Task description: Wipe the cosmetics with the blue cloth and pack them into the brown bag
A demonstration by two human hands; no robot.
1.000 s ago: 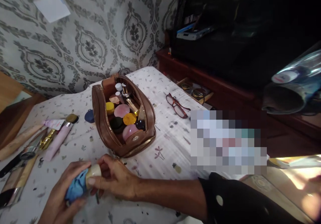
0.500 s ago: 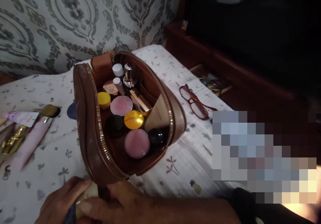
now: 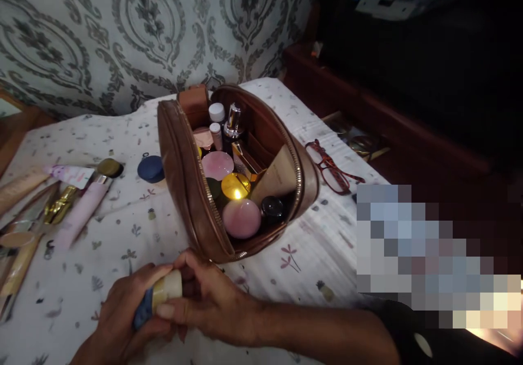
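My left hand (image 3: 122, 308) is closed around a small round jar (image 3: 166, 290), blue at one end with a yellow band and a cream-coloured end. My right hand (image 3: 220, 299) grips the cream end between thumb and fingers. Both hands are just in front of a brown makeup bag (image 3: 175, 163), unzipped and standing on the cloth. Inside it lie a pink round container (image 3: 242, 219), a shiny yellow round lid (image 3: 236, 186), a beige tube (image 3: 273, 174), a black-capped item (image 3: 272, 208) and several small bottles.
Left of the bag, makeup brushes (image 3: 84, 207), a gold item (image 3: 60, 204) and tubes lie on the patterned cloth (image 3: 163, 220). A blue round item (image 3: 150, 168) sits against the bag's left side. Red-framed glasses (image 3: 333, 171) rest to the right, by dark furniture (image 3: 400, 120).
Both hands have come further into view with the jar, which shows more plainly between them. The whole scene has shifted right, with the bag now seen from a slightly different angle.
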